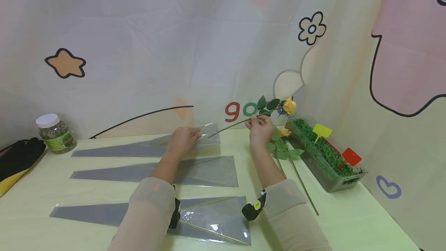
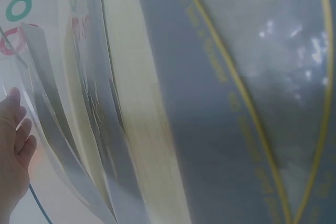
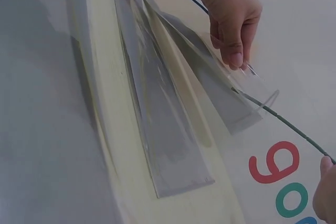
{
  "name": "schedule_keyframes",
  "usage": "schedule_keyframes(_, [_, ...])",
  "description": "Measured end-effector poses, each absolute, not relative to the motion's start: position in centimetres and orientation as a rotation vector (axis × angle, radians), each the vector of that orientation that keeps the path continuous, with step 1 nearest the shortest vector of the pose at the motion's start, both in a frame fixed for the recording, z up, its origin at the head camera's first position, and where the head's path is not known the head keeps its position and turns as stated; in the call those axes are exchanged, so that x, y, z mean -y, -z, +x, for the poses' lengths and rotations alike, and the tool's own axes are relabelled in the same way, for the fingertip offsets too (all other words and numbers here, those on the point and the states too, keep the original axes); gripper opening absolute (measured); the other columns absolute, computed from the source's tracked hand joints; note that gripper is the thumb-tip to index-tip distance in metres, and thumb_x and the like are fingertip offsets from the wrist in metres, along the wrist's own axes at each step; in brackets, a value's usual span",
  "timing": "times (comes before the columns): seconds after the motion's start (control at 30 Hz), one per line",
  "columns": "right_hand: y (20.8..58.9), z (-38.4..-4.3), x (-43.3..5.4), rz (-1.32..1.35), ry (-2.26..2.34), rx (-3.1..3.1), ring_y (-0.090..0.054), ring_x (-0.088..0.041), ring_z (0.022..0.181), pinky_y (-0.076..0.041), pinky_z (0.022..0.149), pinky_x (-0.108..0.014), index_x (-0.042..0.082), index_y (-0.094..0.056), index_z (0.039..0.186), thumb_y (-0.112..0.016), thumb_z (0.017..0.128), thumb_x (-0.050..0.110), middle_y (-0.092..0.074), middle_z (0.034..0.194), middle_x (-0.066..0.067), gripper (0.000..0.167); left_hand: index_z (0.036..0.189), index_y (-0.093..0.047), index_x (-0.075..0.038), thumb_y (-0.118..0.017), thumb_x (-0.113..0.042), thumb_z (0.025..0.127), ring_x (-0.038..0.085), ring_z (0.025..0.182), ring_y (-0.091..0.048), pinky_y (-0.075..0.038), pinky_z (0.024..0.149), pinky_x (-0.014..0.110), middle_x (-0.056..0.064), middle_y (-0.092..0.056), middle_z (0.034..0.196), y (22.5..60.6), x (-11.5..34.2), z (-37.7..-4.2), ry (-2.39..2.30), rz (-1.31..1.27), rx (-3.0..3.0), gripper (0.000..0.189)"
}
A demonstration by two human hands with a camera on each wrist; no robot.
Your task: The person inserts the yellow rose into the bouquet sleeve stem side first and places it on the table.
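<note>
My left hand pinches and lifts the open edge of the farthest clear cone-shaped sleeve; the right wrist view shows that left hand holding the sleeve mouth apart. A yellow rose with green leaves is held in the air by my right hand, which pinches its stem near the bloom. The stem's cut end sits at the sleeve's mouth, and the stem runs from the mouth toward my right hand. My left hand shows at the left wrist view's edge.
Two more clear sleeves lie nearer me on the pale table. A second rose lies at the right beside a clear tray of green grass with yellow and red tags. A jar and dark gloves sit at the left.
</note>
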State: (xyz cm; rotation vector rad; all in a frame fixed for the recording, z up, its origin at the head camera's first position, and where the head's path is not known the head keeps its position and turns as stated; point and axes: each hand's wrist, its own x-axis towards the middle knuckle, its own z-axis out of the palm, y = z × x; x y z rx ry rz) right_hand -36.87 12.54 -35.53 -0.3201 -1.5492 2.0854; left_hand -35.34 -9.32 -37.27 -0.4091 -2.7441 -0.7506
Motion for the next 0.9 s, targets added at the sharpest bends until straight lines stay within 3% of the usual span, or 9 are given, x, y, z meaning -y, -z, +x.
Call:
schedule_keyframes(0.53, [36.0,-36.5,-10.4,-0.343,-2.137,1.537,-0.059,-0.01,0.059,-0.054,0.064,-0.023,-0.002,-0.053,0.086,-0.061,0.088,0.001,-0.056,0.073,-0.008,0.009,0.114,-0.066,-0.007,-0.064,-0.02,0.088,0.031,0.105,-0.058,-0.046,0.087,0.042,0.014,-0.063,0.11,37.0,8.9,-35.3,0.831,-0.405,2.704,0.029])
schedule_keyframes(0.77, [36.1,-36.4,-9.5,-0.307,-2.147,1.542,-0.059,-0.01,0.059,-0.054,0.063,-0.023,-0.003,-0.053,0.086,-0.061,0.088,0.0,-0.055,0.07,-0.008,0.009,0.115,-0.066,-0.008,-0.062,-0.023,0.089,0.03,0.103,-0.06,-0.049,0.079,0.039,0.012,-0.064,0.11,37.0,8.8,-35.4,0.836,-0.411,2.702,0.03])
schedule_keyframes(0.9, [36.2,-36.3,-9.1,-0.289,-2.135,1.57,-0.059,-0.01,0.058,-0.054,0.061,-0.023,-0.002,-0.052,0.084,-0.062,0.088,0.002,-0.053,0.068,-0.007,0.011,0.114,-0.066,-0.006,-0.062,-0.021,0.089,0.029,0.103,-0.06,-0.049,0.083,0.039,0.011,-0.064,0.11,37.1,8.7,-35.5,0.881,-0.413,2.694,0.029])
